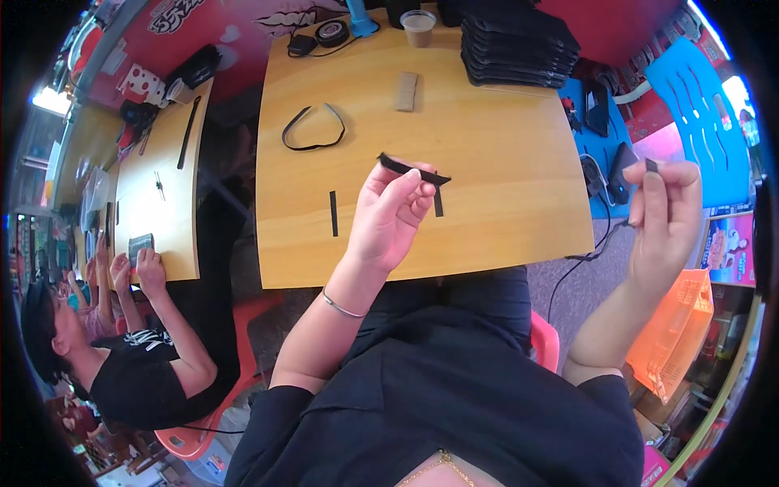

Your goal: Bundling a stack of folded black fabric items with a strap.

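Above the near part of the wooden table, my left hand (388,215) pinches a short, slightly curved black strip (412,170) between thumb and fingers. My right hand (667,213) is raised off the table's right side, its thumb and fingers closed on a small dark piece (652,165) whose kind I cannot make out. One narrow black strip (333,213) lies flat to the left of my left hand. Another black strip (439,203) lies just right of it, partly covered by the hand. Farther back rests a black strap (313,147) bent into an open loop.
A small brown block (406,92) lies mid-table (503,178). Behind it are a stack of flat black pieces (519,49), a cup (419,30) and a black roll (331,32). Right are a blue chair (706,122) and orange basket (673,333); a co-worker (138,365) sits left.
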`<state>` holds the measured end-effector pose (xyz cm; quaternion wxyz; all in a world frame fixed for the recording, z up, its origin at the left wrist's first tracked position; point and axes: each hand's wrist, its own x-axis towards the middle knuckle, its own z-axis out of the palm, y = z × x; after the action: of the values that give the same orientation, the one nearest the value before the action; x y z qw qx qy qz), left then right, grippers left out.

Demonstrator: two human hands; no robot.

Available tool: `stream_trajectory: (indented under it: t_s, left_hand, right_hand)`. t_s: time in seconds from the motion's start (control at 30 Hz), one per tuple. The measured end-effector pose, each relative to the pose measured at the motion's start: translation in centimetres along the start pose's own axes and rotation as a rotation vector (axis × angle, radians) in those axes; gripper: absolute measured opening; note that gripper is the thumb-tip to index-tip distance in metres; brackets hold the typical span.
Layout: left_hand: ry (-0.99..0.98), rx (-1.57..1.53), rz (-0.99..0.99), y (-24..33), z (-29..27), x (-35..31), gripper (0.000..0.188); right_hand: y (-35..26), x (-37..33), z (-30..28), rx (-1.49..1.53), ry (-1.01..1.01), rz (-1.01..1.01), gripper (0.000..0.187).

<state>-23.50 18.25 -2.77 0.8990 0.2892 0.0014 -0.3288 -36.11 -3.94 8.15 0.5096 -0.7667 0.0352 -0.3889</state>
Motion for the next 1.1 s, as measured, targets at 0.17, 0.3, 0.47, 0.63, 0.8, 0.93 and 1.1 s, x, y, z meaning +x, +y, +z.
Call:
stream_trajectory:
  t_s: [0.17,0.3,0.47,0.63,0.8,0.93,1.1]
  left_hand:
    - [0.008,0.091,0.163,0.7,0.5,-1.7,0.007]
    - [0.031,0.195,0.251,0.6,0.5,-2.3,0.008]
    - [0.054,0.268,0.305,0.8,0.0,-2.5,0.009]
    - [0.058,0.254,0.335,0.9,-0.4,-2.4,0.009]
    - [0.027,0.285,0.375,1.0,-0.6,-2.1,0.010]
    - [0.017,0.333,0.398,0.9,-0.7,-2.1,0.010]
    - [0.030,0.376,0.390,1.2,-0.9,-2.3,0.010]
  right_hand:
    - [0.3,-0.1,6.3,0.059,-0.151,0.006,0.005]
    - [1.8,-1.6,9.3,0.193,-0.376,0.163,0.008]
    - [2.2,-2.7,12.0,0.177,-0.362,0.293,0.014]
    - [3.3,-2.8,12.3,0.225,-0.413,0.272,0.013]
    - [3.5,-2.6,12.5,0.148,-0.444,0.157,0.011]
    - [3.1,-2.6,12.9,0.171,-0.473,0.271,0.015]
    - [3.0,-2.5,13.2,0.198,-0.489,0.350,0.022]
